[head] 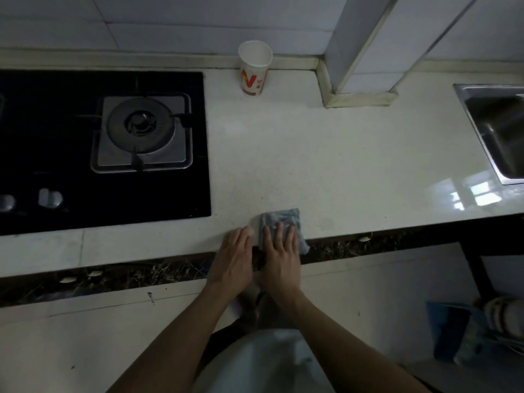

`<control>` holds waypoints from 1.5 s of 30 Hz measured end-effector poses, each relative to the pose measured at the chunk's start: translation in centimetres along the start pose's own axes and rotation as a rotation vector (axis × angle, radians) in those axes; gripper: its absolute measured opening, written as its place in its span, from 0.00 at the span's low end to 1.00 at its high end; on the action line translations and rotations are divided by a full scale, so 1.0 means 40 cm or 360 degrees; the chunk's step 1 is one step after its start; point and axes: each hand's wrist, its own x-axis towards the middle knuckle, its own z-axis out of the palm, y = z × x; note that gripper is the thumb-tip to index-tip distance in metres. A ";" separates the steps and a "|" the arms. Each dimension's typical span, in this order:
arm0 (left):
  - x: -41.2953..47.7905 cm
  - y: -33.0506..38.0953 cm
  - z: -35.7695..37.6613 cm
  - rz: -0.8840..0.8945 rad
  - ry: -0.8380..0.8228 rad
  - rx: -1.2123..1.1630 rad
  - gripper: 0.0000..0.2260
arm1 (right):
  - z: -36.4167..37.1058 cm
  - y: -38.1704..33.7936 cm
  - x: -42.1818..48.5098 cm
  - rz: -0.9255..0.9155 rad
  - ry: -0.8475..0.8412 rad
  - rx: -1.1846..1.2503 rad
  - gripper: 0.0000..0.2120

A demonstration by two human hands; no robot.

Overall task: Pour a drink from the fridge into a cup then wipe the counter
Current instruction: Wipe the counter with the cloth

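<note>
At nine o'clock a black glass gas hob is sunk into the pale speckled stone counter, with a round burner on a steel plate and two silver knobs near its front edge. Down at six o'clock, at the counter's front lip, the person's left hand lies flat with fingers stretched out, palm on the bare stone, just beside the cloth. The right hand is pressed flat, fingers spread, on top of a folded grey-blue cloth, which sits at the counter's front edge. At twelve o'clock, well apart from the hands, a white paper cup with a red and yellow print stands upright against the back ledge. At three o'clock a stainless steel sink is set into the counter.
</note>
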 end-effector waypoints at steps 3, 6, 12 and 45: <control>-0.042 -0.047 0.003 -0.0076 -0.0046 0.0085 0.28 | 0.010 -0.057 0.001 -0.0119 -0.0087 -0.0096 0.33; -0.060 -0.057 -0.011 -0.0060 -0.0031 0.0000 0.28 | 0.008 -0.064 0.019 -0.0201 -0.0115 -0.0214 0.34; -0.029 -0.032 -0.040 -0.0171 0.0026 -0.0161 0.21 | -0.021 -0.049 0.055 -0.0392 -0.0306 -0.0333 0.38; 0.230 -0.150 -0.166 -0.0041 -0.0002 -0.0239 0.21 | -0.262 -0.177 0.833 -0.0193 -0.0112 -0.0212 0.34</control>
